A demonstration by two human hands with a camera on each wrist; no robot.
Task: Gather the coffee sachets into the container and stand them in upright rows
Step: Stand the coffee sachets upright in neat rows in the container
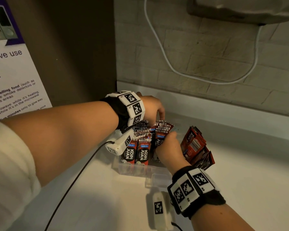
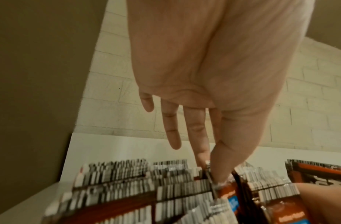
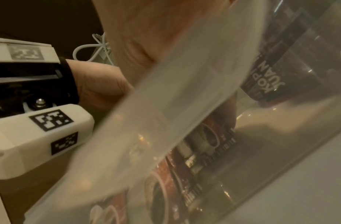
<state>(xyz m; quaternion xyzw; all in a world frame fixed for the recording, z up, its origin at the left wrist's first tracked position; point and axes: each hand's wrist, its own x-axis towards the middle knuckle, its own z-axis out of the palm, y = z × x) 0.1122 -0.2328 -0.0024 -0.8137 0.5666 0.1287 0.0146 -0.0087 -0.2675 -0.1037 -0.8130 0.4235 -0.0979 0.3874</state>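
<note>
Your left hand (image 1: 153, 108) reached down over the clear container (image 1: 141, 169) on the white worktop (image 1: 240, 164), its grip clamped on the top edge of one coffee sachet (image 2: 213, 180) between thumb and fingertips, the other fingers held apart and straight. Upright sachets (image 1: 137, 152) stood packed in rows inside. Your right hand (image 1: 169, 150) reached into the container's right side; whether its grip was apart or together could not be told. A loose pile of sachets (image 1: 196, 145) lay just beside the container.

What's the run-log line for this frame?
left hand: pinching sachet in container | right hand: among sachets, grip hidden | loose pile: outside
</note>
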